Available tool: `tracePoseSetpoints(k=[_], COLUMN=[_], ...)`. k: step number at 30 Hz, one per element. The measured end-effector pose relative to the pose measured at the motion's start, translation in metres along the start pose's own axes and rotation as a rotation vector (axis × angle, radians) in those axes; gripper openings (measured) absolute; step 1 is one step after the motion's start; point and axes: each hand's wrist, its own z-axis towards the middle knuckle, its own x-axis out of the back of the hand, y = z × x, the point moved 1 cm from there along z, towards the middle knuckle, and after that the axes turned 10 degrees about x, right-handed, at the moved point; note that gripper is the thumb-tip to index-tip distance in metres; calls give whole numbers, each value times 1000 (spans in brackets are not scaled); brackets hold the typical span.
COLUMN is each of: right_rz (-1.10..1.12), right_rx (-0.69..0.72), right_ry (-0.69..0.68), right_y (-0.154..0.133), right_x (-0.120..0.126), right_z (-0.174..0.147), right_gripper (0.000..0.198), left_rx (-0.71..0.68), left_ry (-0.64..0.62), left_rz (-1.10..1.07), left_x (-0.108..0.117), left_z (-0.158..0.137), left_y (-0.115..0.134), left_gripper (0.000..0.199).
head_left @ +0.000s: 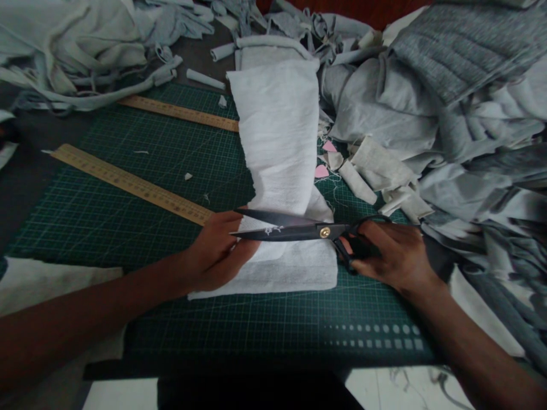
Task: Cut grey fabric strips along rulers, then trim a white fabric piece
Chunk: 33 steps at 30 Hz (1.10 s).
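A long strip of white fabric (pixel 280 131) lies down the middle of the green cutting mat (pixel 171 319), folded over itself near me. My right hand (pixel 391 253) grips the handles of black scissors (pixel 294 232), whose blades point left and stand slightly apart across the fabric. A few loose threads cling to the lower blade. My left hand (pixel 222 247) pinches the fabric's left edge by the blade tips; its thumb and fingers are partly behind the blades. Whether the blades have fabric between them at their base I cannot tell.
Two wooden rulers, a near ruler (pixel 128 182) and a far ruler (pixel 183 113), lie at the left. Piles of grey cloth (pixel 384 108) crowd the right and back. Pink chalk pieces (pixel 321 171) and scraps (pixel 358 181) lie beside the strip. A pale cloth piece (pixel 64 276) lies under my left forearm.
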Motion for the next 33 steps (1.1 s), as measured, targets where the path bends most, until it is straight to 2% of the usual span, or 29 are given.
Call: tracePoseSetpoints(k=[8, 26, 33], right_rz=[32, 79, 65], right_rx=[-2, 9, 20], right_ry=[-54, -80, -91], right_y=[3, 3, 3], right_x=[2, 1, 2], right_z=[-3, -6, -7], right_gripper=[30, 18, 20], left_rx=[-1, 31, 55], left_ry=[6, -10, -17], left_rz=[-48, -96, -120], left_x=[-3, -2, -1], left_z=[-2, -1, 1], left_y=[-4, -1, -1], left_gripper=[34, 36, 33])
